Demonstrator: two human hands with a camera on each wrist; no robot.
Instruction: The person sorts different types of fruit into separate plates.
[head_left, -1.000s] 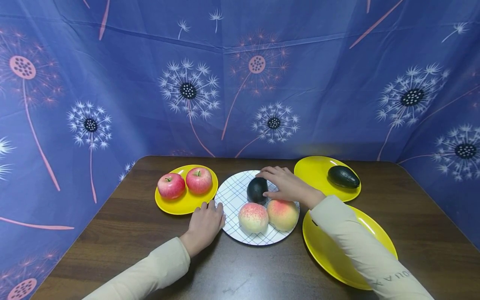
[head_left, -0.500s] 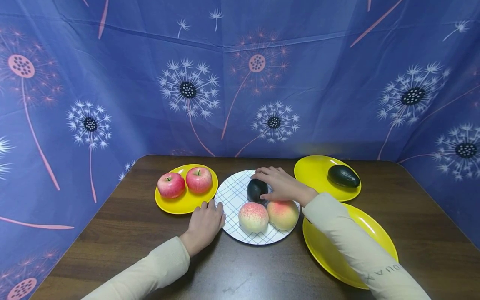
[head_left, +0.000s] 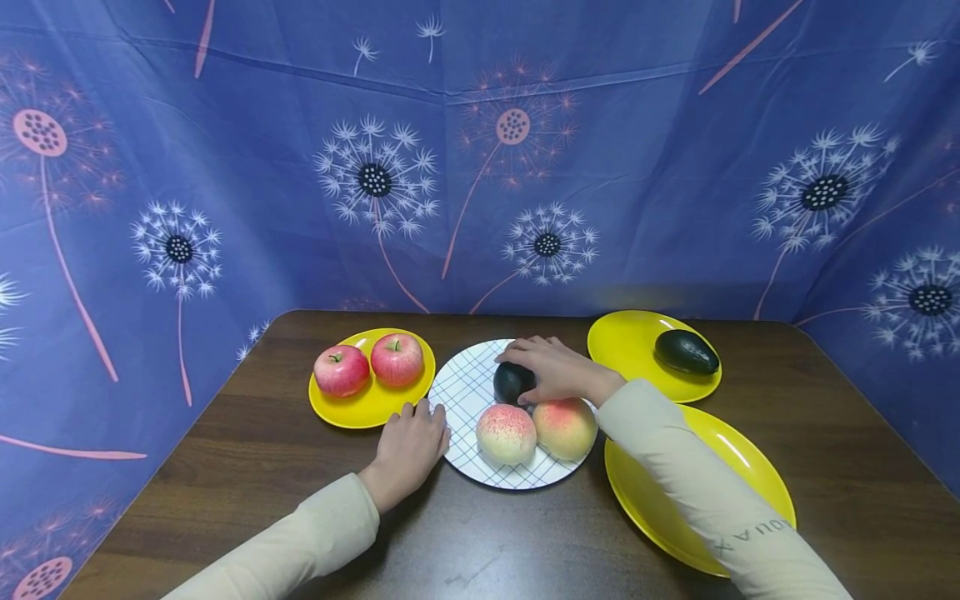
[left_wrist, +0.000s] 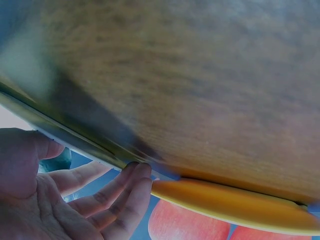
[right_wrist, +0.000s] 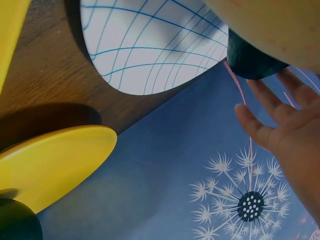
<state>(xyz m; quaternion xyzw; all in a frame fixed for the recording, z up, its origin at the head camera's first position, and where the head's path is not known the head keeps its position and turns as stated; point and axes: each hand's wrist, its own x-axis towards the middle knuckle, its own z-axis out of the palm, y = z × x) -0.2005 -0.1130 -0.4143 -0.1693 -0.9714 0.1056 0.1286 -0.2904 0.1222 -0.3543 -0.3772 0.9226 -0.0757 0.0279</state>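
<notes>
My right hand [head_left: 557, 370] has its fingers curled over a dark green avocado [head_left: 513, 383], thumb on the near side. The avocado sits on a white plate [head_left: 459, 392] with a blue grid pattern, behind two peaches [head_left: 507, 435]. In the right wrist view the avocado [right_wrist: 252, 57] is partly hidden by a peach [right_wrist: 280, 25], with fingertips beside it. My left hand [head_left: 408, 450] rests at the plate's left rim; the left wrist view shows its relaxed fingers [left_wrist: 125, 200] and thumb touching that rim.
Left of the white plate, a yellow plate [head_left: 330, 410] bears two red apples [head_left: 397, 360]. Another yellow plate [head_left: 618, 346] at the back right carries a second avocado [head_left: 686, 352]. My right forearm passes over a third yellow plate [head_left: 765, 492]. A blue dandelion-print cloth [head_left: 450, 208] hangs behind the table.
My right hand has shifted slightly left, its fingers reaching further over the avocado, which stays in place on the white plate. My left hand has kept still.
</notes>
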